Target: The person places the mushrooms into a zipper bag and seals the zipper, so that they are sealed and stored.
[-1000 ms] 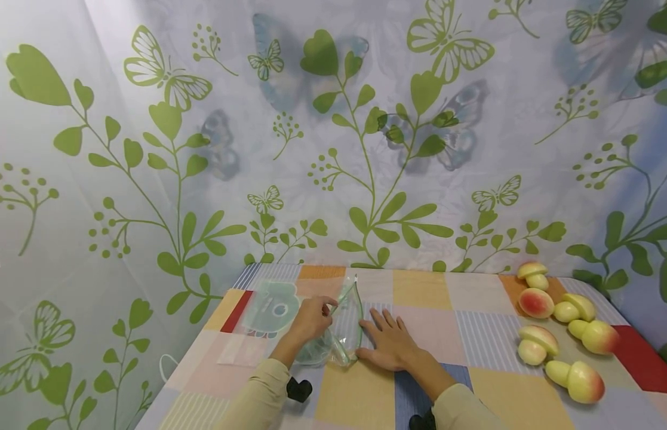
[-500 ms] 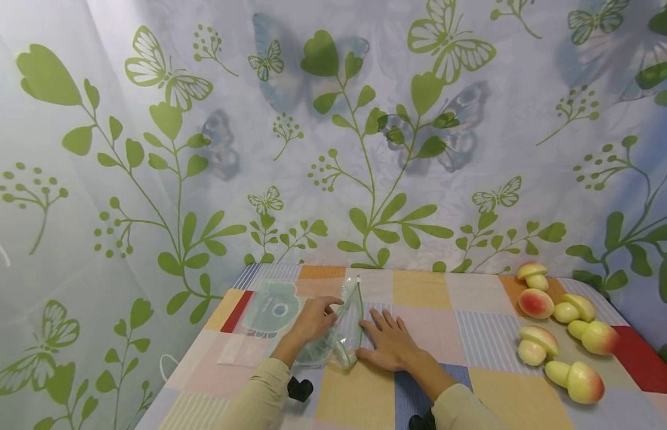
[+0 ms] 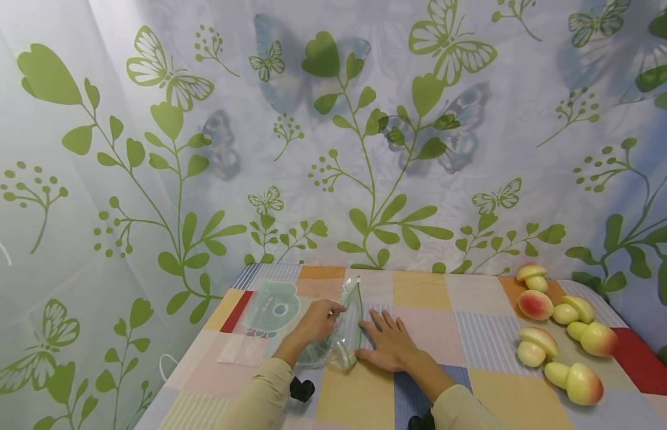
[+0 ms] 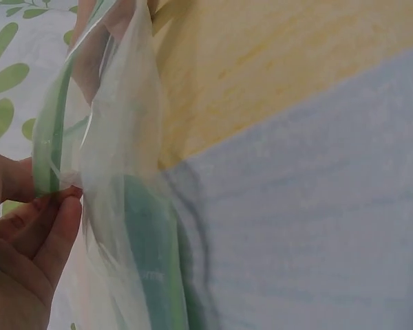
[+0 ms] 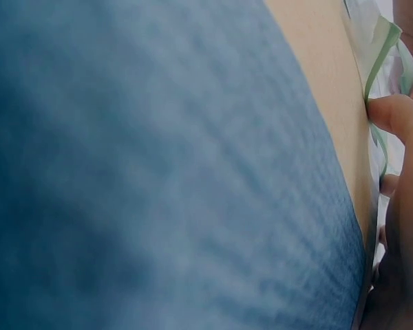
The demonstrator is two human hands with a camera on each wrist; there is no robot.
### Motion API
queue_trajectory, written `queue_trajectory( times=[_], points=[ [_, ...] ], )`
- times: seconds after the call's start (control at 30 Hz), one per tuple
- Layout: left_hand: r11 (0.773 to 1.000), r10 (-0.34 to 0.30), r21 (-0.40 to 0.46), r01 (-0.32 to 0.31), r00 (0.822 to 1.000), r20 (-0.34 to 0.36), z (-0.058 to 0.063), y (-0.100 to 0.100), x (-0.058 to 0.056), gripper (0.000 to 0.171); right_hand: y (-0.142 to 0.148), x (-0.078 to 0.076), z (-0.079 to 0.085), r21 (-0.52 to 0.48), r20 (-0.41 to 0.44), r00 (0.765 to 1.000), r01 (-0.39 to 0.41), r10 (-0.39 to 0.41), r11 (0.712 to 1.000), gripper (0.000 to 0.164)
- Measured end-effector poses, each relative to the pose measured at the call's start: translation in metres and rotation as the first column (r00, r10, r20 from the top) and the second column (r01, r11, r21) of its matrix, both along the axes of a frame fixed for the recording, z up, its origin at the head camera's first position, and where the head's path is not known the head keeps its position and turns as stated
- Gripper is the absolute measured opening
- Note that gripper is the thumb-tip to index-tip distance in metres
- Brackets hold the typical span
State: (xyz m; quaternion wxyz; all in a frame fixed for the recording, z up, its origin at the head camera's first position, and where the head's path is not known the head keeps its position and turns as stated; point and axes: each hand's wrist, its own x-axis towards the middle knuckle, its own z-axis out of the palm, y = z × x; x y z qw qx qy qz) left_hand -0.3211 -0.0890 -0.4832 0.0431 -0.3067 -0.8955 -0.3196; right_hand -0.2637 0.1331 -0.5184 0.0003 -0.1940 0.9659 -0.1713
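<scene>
A clear zip bag (image 3: 276,307) with a pale green cartoon print lies flat on the table, its green-edged mouth toward the right and gaping. My left hand (image 3: 317,321) pinches the upper lip of that mouth and lifts it. In the left wrist view, the thumb and fingers of the left hand (image 4: 31,247) hold the green zip strip (image 4: 51,137). My right hand (image 3: 389,343) lies flat with spread fingers, its thumb and fingertips at the lower lip. The right wrist view shows the thumb of the right hand (image 5: 403,127) touching the green strip (image 5: 382,58).
Several yellow-and-red toy mushrooms (image 3: 575,382) lie in a group on the right side of the patchwork tablecloth (image 3: 419,292). A curtain (image 3: 322,179) printed with leaves and butterflies hangs behind and to the left. A white cable (image 3: 163,364) shows by the table's left edge.
My left hand has shifted slightly to the right with the bag's upper lip, so the mouth looks narrower than a second ago. The right hand has stayed in place.
</scene>
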Motion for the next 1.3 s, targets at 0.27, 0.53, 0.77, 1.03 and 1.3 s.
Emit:
queue_trajectory(
  times=[0.27,0.53,0.77,1.03,1.3],
  points=[
    [0.996,0.070,0.059,-0.070,0.998,-0.004,-0.0013,0.0021,-0.0007,0.020,0.0006,0.0008,-0.0009,-0.007,-0.003,1.000,-0.008,0.008,1.000,0.075],
    [0.991,0.116,0.070,-0.114,0.993,-0.027,-0.0016,0.0030,0.0007,0.022,0.0016,-0.0019,-0.0052,-0.021,-0.009,1.000,-0.010,0.010,1.000,0.077],
    [0.985,0.162,0.058,-0.161,0.986,-0.030,-0.0047,0.0018,0.0009,0.021,0.0005,-0.0026,-0.0077,-0.021,0.007,1.000,-0.017,0.017,1.000,0.079],
    [0.986,0.160,0.054,-0.158,0.987,-0.022,-0.0025,-0.0022,-0.0012,0.019,-0.0020,0.0001,-0.0012,0.009,0.004,1.000,0.006,-0.006,1.000,0.077],
    [0.994,0.105,0.040,-0.104,0.994,-0.034,-0.0022,-0.0023,-0.0010,0.017,0.0003,-0.0002,-0.0007,-0.010,-0.001,1.000,-0.007,0.007,1.000,0.076]
  ],
)
